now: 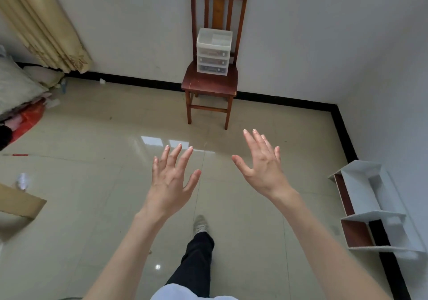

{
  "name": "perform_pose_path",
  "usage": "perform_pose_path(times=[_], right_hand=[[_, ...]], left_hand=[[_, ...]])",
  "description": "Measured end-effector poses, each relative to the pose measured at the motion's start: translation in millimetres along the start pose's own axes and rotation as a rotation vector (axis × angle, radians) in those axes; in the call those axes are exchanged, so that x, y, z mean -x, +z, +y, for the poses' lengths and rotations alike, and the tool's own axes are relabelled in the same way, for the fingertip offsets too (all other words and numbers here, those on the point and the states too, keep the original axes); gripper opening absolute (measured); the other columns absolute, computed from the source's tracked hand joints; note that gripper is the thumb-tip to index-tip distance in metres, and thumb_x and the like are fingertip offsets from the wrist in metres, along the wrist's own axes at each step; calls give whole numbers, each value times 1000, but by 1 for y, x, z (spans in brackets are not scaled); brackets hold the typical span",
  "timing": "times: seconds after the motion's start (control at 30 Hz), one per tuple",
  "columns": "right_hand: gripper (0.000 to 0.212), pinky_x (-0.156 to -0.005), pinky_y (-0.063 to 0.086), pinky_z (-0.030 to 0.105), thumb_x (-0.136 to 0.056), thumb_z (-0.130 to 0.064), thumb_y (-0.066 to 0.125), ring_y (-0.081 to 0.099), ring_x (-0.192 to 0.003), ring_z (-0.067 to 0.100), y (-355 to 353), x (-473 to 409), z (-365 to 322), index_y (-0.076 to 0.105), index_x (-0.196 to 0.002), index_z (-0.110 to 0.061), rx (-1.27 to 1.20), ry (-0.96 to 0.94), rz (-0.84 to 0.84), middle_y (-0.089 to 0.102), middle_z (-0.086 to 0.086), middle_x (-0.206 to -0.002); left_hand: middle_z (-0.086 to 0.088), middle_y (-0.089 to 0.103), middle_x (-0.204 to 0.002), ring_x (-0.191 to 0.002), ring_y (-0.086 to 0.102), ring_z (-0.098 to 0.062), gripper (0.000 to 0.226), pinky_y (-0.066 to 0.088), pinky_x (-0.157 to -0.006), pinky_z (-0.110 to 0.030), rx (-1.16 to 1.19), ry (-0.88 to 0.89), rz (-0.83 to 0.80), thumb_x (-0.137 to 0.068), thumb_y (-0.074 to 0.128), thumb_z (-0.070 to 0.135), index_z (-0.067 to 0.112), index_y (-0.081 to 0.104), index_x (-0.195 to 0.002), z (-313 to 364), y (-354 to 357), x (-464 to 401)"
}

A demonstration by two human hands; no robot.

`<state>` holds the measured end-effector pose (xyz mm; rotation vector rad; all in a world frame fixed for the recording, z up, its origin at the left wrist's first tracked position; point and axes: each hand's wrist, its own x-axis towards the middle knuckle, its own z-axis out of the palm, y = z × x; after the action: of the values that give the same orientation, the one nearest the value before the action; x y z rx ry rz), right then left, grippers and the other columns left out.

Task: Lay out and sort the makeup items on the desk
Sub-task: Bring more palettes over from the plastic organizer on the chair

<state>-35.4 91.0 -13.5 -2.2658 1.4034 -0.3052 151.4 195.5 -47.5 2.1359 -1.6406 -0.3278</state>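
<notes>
A wooden chair (pixel 209 84) carries a clear drawer organizer (pixel 213 51).

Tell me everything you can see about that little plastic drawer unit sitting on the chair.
The drawer unit is a small translucent white plastic box, upright, with three shallow drawers stacked at the front, all shut, and an open tray on top split into compartments. Dim shapes show through the drawer fronts, too blurred to identify. It stands toward the back of the wooden chair seat, close to the backrest slats, the chair set against the white wall. Neither hand touches it; the left hand and right hand are spread open well short of it.
</notes>
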Motion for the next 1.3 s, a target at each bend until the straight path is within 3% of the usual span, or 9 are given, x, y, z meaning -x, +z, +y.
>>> perform_pose_path(times=[0.1,0.23,0.43,0.8,0.97,1.03,1.13,1.3], right_hand=[[68,-117,-4,46,-94,-49,42,-1,-146,17,-2,-78,-2,9,-150,-28,2,13,-21,4,1,-159],[68,-117,-5,44,-94,-49,41,-2,-146,16,-11,-169,-5,9,-150,-28,23,16,-44,3,1,-159],[68,-117,-5,45,-94,-48,41,-4,-146,16,-26,-283,6,8,-150,-27,35,52,-41,2,0,-159],[67,-117,-5,44,-95,-47,41,-5,-146,17,-38,-510,45,7,-150,-28,55,18,-90,1,0,-159],[68,-117,-5,45,-95,-47,41,-5,-146,18,-54,-625,60,7,-150,-27,95,-18,-125,1,1,-159],[67,-117,-5,45,-95,-47,41,-5,-146,18,-56,-667,62,7,-150,-27,105,-20,-142,1,1,-159],[67,-117,-5,45,-95,-47,40,-4,-146,18,-51,-719,66,7,-150,-27,123,-15,-180,1,2,-159],[66,-117,-4,46,-96,-46,40,-5,-146,19,-26,-801,79,8,-150,-27,124,40,-275,1,1,-159]], left_hand=[[-2,14,-155,-144,-5,-19,61,-5,-115,-42,6,-17,-16,-93,34,50,25,20,-147,-19,-2,-78],[-3,14,-155,-144,-5,-19,59,-4,-115,-42,3,-18,-9,-94,37,44,24,19,-147,-34,-11,-178],[-3,13,-155,-144,-3,-20,72,-4,-116,-42,-49,35,-42,-85,17,61,24,19,-147,-42,-12,-293],[-4,5,-157,-144,-6,-21,61,-5,-115,-46,-71,-31,-85,-96,36,46,22,15,-148,-67,23,-515],[-4,7,-157,-144,-4,-22,73,-3,-115,-45,-111,-29,-81,-85,13,59,23,15,-148,-77,19,-629],[-4,9,-157,-144,-3,-22,71,-2,-116,-45,-98,-51,-79,-87,15,58,23,16,-148,-83,20,-668],[-3,7,-157,-144,-5,-20,59,-3,-116,-44,-53,-106,-128,-96,34,44,23,14,-148,-92,33,-715],[1,6,-157,-144,-4,-18,57,1,-116,-42,90,-212,-300,-97,35,42,28,15,-148,-117,74,-784]])
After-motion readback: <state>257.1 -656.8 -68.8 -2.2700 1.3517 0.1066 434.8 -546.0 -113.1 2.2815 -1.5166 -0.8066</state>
